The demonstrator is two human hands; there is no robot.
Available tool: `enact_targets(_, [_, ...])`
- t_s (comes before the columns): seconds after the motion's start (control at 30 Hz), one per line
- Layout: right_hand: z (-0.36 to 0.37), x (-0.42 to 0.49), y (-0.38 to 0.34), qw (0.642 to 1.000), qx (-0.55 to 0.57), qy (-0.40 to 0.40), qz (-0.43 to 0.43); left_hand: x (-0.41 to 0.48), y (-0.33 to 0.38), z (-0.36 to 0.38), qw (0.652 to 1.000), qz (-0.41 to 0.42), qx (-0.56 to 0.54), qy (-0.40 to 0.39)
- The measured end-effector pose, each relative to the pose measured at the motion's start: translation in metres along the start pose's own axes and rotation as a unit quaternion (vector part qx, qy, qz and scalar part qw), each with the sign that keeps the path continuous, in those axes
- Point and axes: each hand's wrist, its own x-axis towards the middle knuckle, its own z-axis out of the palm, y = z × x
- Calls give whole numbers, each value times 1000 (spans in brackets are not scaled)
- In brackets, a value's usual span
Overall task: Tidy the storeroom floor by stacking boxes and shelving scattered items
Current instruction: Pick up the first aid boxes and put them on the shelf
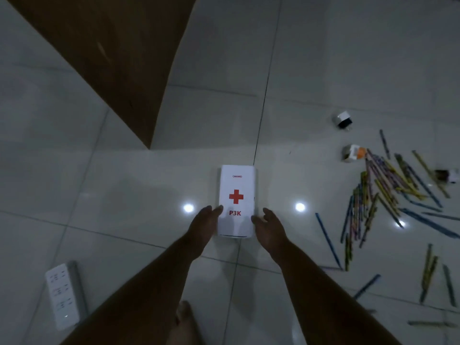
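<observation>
Across the glossy tiled floor, beside a big brown board, pencils lie scattered. Well apart from them, a white first-aid box lies flat. The left hand and right hand flank its near end, fingers relaxed, gripping nothing. Squeezed only at that end, the smooth box could slip out.

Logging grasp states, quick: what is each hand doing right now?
Left hand: open, beside the first-aid box, holding nothing.
Right hand: open, holding nothing.

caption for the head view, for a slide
Left hand and right hand flank a white first-aid box on the tiled floor, pencils scattered nearby.
</observation>
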Motion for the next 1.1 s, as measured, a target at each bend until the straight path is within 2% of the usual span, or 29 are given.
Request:
enact_targets(0.1, [18, 21, 31, 998, -20, -37, -42, 19, -13, 13, 999, 10, -14, -28])
enact_targets(0.2, [34, 58, 77, 996, -45, -60, -42, 33, -19, 16, 999, 12, -31, 2])
enact_targets(0.27, [30, 32, 54, 996, -4, -55, -71, 28, -17, 18, 998, 25, -49, 17])
enact_targets(0.4, [2, -50, 1, 991, 117, -52, -32, -18, 0, 18, 997, 48, -52, 20])
enact_targets(0.53, [-36, -130, -41, 974, 224, -32, -21, -112, 46, 20, 990, 91, -104, 15])
enact_targets(0.63, [-78, -202, -83, 964, 260, -14, -54, -202, 89, 26, 984, 118, -129, 15])
enact_targets(0.9, [-220, -407, -208, 960, 213, -2, -183, -441, 214, 43, 981, 142, -135, -8])
enact_targets(1.1, [-303, -528, -295, 952, 206, -2, -225, -583, 305, 43, 970, 190, -149, -39])
